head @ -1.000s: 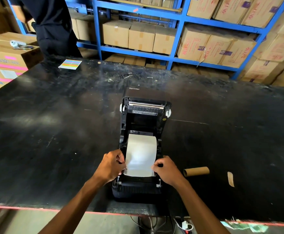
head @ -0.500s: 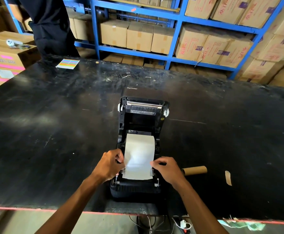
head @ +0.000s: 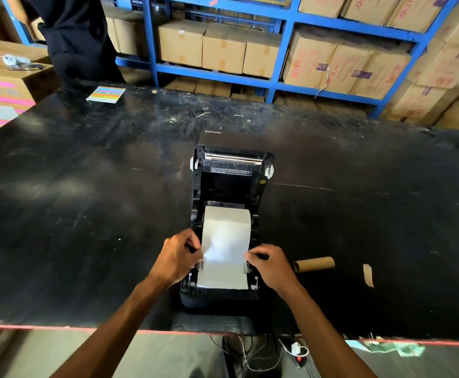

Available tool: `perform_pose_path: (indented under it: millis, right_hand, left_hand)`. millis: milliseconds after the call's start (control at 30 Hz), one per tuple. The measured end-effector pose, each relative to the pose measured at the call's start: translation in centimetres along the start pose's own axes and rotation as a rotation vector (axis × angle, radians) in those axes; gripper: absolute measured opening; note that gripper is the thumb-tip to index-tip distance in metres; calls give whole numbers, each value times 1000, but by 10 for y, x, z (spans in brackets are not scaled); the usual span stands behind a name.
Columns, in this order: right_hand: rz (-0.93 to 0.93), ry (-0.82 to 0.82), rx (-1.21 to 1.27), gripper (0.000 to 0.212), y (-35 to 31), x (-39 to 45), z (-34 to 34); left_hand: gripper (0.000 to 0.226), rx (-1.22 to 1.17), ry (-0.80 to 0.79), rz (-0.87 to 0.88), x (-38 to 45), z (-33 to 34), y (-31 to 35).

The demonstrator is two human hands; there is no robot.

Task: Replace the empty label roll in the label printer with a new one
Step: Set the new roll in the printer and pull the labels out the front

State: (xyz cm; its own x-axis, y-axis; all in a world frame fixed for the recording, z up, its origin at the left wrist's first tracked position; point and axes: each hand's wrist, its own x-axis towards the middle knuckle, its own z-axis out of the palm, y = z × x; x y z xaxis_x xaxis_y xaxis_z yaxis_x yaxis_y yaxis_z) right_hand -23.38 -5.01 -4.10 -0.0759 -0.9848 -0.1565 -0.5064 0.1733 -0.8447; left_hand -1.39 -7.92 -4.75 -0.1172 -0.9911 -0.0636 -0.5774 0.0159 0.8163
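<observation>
Both hands working at open label printer (head: 229,230) | left hand (head: 177,257) pinching label strip (head: 225,249) edge | right hand (head: 270,264) fingertips pinching opposite edge | empty core (head: 314,264) lying beside.

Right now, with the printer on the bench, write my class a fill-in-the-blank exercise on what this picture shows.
1. The label printer's lid stands ____.
2. The white label strip is held at its two side edges by the left hand and the ____ hand.
3. The empty cardboard core lies on the table to the ____ of the printer.
4. The colourful striped sheet lies at the table's far ____ corner.

Missing words: open; right; right; left
</observation>
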Motion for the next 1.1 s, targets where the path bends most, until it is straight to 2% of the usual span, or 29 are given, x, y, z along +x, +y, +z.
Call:
perform_pose_path:
  millis: [133,267,300,367,433,567,633,700,733,833,867,967,1100]
  right_hand:
    - [1,-3,-77,17,4,-5,1]
    - [-81,230,-183,7,12,-19,3]
    - [-137,200,-200,15,13,-24,3]
    - [-247,41,-270,35,15,-36,3]
    - [-332,-53,-360,43,20,-42,5]
    - [-354,17,-429,26,25,-44,15]
    - [-351,85,-387,27,26,-45,18]
    - [-360,113,-377,28,26,-46,18]
    - [-361,110,-380,26,26,-47,18]
    - [-349,98,-374,20,27,-49,19]
    - [-349,97,-372,21,27,-49,20]
    - [-356,77,-378,27,28,-52,20]
    - [-377,46,-408,25,30,-57,18]
  left_hand:
    - [14,27,1,0,-2,2,0]
    - [13,51,-42,-10,0,1,4]
    - [14,54,-40,-12,0,2,5]
    - [15,67,-27,-16,-1,4,3]
    - [13,81,-23,-27,0,5,3]
    - [17,99,-47,-35,-2,3,5]
    - [15,95,-6,-27,-8,2,7]
    - [12,153,90,54,-20,1,10]
    - [16,172,82,127,-27,0,11]
    - [36,282,-153,312,-49,1,7]
    - [35,357,-173,366,-53,3,2]
    - [27,476,-73,448,-59,2,-8]
    - [21,483,-26,470,-66,5,-13]
